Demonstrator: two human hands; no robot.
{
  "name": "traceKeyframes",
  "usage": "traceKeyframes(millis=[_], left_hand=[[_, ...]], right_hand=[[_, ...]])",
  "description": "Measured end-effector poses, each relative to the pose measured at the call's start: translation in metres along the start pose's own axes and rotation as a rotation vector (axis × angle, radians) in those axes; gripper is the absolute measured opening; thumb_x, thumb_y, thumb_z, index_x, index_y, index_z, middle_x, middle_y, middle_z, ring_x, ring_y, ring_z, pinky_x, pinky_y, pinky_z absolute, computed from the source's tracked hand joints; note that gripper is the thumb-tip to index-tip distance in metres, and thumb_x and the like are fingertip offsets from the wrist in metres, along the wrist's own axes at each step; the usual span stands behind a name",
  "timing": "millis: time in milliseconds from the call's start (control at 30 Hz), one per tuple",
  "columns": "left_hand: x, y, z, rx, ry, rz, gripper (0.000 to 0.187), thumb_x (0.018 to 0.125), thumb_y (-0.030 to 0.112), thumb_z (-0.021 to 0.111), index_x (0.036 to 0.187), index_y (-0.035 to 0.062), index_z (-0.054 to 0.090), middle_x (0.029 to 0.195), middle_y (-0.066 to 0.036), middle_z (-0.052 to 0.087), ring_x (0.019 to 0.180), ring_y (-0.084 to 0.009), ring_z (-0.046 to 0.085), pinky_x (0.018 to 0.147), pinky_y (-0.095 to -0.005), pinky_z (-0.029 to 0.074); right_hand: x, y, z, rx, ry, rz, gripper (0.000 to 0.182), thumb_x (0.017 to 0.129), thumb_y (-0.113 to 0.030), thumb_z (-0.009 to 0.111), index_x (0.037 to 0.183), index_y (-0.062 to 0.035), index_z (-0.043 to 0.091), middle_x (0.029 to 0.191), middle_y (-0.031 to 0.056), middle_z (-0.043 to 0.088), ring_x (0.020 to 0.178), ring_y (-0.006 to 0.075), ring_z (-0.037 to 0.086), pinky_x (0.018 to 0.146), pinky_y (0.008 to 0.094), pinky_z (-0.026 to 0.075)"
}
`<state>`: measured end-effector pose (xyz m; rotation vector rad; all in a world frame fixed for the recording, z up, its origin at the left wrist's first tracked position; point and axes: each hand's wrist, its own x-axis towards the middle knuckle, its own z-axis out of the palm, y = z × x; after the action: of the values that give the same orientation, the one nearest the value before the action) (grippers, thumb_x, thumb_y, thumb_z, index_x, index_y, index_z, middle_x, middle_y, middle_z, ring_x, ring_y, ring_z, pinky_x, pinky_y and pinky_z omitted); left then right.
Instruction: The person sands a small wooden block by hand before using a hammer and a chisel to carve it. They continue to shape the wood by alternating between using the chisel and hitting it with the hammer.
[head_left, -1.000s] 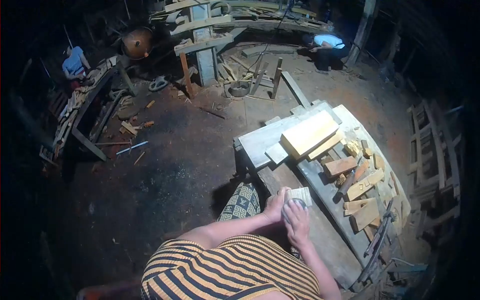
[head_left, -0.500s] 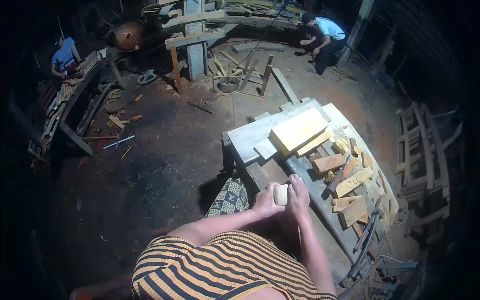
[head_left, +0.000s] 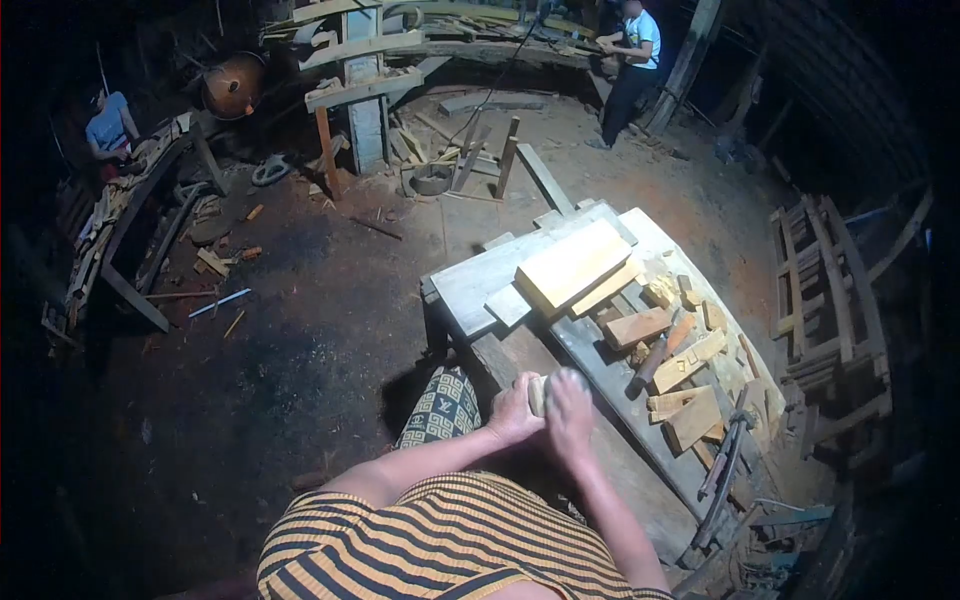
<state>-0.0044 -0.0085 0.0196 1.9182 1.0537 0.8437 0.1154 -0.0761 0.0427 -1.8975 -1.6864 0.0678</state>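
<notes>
My left hand [head_left: 514,416] is closed around a small pale block [head_left: 538,396], which looks like wood, held just in front of my body. Against the block's right side lies my right hand [head_left: 570,412]; its fingers are smeared by motion, so their grip cannot be made out. Both hands are above the near part of the workbench [head_left: 640,490]. Much of the block is hidden between them. Right of my hands, a chisel-like tool with a dark handle [head_left: 648,366] lies among cut wood blocks [head_left: 692,420].
A large yellowish timber block [head_left: 575,268] rests on the bench's far part. A bar clamp [head_left: 725,470] lies along the right side. One co-worker [head_left: 632,70] stands at the back; another [head_left: 110,125] is at a cluttered bench on the left. A slatted wooden frame [head_left: 830,290] stands right.
The view has shifted slightly. My right hand is now blurred and covers more of the block, which shows a narrower face. The co-worker at the back has risen from bending to standing.
</notes>
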Motion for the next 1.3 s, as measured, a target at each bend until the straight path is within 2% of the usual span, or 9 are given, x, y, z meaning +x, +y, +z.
traceKeyframes(millis=[67,100,200,333,467,667,900,1133,1300], left_hand=[[0.002,-0.021,0.012,-0.017,-0.042,-0.091,0.061,0.073,0.036,0.07,0.12,0.0082,0.042,0.103,-0.018,0.061,0.094,-0.0379,0.061,0.083,-0.0449,0.047],[0.002,-0.024,0.012,-0.063,0.006,-0.003,0.05,0.08,0.034,0.063,0.118,0.0097,0.042,0.101,-0.018,0.062,0.092,-0.0394,0.061,0.081,-0.0463,0.047],[0.001,-0.026,0.013,-0.066,0.065,0.072,0.053,0.079,0.034,0.066,0.118,0.0092,0.041,0.1,-0.019,0.063,0.091,-0.04,0.061,0.079,-0.0474,0.047],[0.001,0.003,0.002,0.036,-0.015,-0.087,0.049,0.079,0.024,0.061,0.12,0.0061,0.04,0.102,-0.024,0.06,0.093,-0.0434,0.059,0.081,-0.0508,0.045],[0.001,-0.009,0.005,-0.002,0.037,-0.007,0.047,0.08,0.024,0.06,0.119,0.0064,0.041,0.101,-0.023,0.061,0.092,-0.0433,0.059,0.081,-0.0502,0.045],[0.002,-0.01,0.004,-0.045,0.002,-0.02,0.06,0.071,0.03,0.072,0.119,0.0084,0.042,0.101,-0.021,0.062,0.094,-0.0402,0.06,0.081,-0.0468,0.047],[0.002,0.0,-0.006,-0.017,-0.049,-0.034,0.076,0.056,0.029,0.08,0.119,0.0078,0.042,0.104,-0.02,0.058,0.095,-0.0391,0.059,0.083,-0.0457,0.047],[0.004,-0.008,-0.001,-0.041,-0.01,-0.019,0.074,0.058,0.03,0.081,0.118,0.0081,0.044,0.102,-0.019,0.061,0.096,-0.0379,0.06,0.083,-0.0451,0.048],[0.01,-0.011,-0.004,-0.087,-0.023,-0.033,0.07,0.062,0.031,0.08,0.118,0.0076,0.045,0.098,-0.02,0.062,0.092,-0.0367,0.063,0.08,-0.0436,0.049]], right_hand=[[-0.023,-0.019,-0.006,0.075,-0.075,-0.106,0.04,0.089,-0.019,0.056,0.128,-0.0118,0.054,0.14,0.0132,0.044,0.131,0.0335,0.038,0.106,0.0508,0.026],[-0.025,-0.026,-0.009,0.128,-0.089,-0.122,0.04,0.089,-0.021,0.057,0.128,-0.0121,0.054,0.139,0.0138,0.045,0.132,0.034,0.037,0.108,0.0492,0.024],[-0.008,-0.016,-0.008,0.168,-0.105,-0.123,0.041,0.088,-0.022,0.058,0.128,-0.0132,0.055,0.139,0.0132,0.045,0.132,0.0329,0.037,0.108,0.0494,0.024],[0.031,-0.002,0.0,0.065,-0.079,-0.011,0.042,0.087,-0.024,0.058,0.128,-0.0147,0.055,0.139,0.0117,0.045,0.131,0.0302,0.039,0.107,0.0509,0.024],[0.0,-0.012,-0.008,0.136,-0.056,-0.091,0.041,0.087,-0.022,0.058,0.127,-0.0143,0.055,0.139,0.0116,0.046,0.131,0.0307,0.039,0.107,0.0516,0.024],[-0.044,-0.015,-0.031,0.091,-0.178,-0.117,0.048,0.084,-0.018,0.06,0.131,-0.0147,0.051,0.14,0.0106,0.044,0.132,0.0304,0.037,0.108,0.0521,0.023],[0.033,0.024,-0.005,0.085,-0.131,0.017,0.044,0.089,-0.024,0.056,0.131,-0.014,0.051,0.14,0.0111,0.044,0.133,0.0302,0.036,0.109,0.05,0.022],[-0.05,-0.004,-0.03,0.1,-0.118,-0.083,0.042,0.086,-0.015,0.059,0.128,-0.0127,0.055,0.138,0.0145,0.046,0.132,0.0322,0.038,0.108,0.0476,0.026],[-0.032,-0.005,-0.036,0.066,-0.104,-0.144,0.037,0.083,-0.013,0.061,0.12,-0.0092,0.059,0.13,0.0162,0.051,0.125,0.035,0.043,0.105,0.0477,0.03]])
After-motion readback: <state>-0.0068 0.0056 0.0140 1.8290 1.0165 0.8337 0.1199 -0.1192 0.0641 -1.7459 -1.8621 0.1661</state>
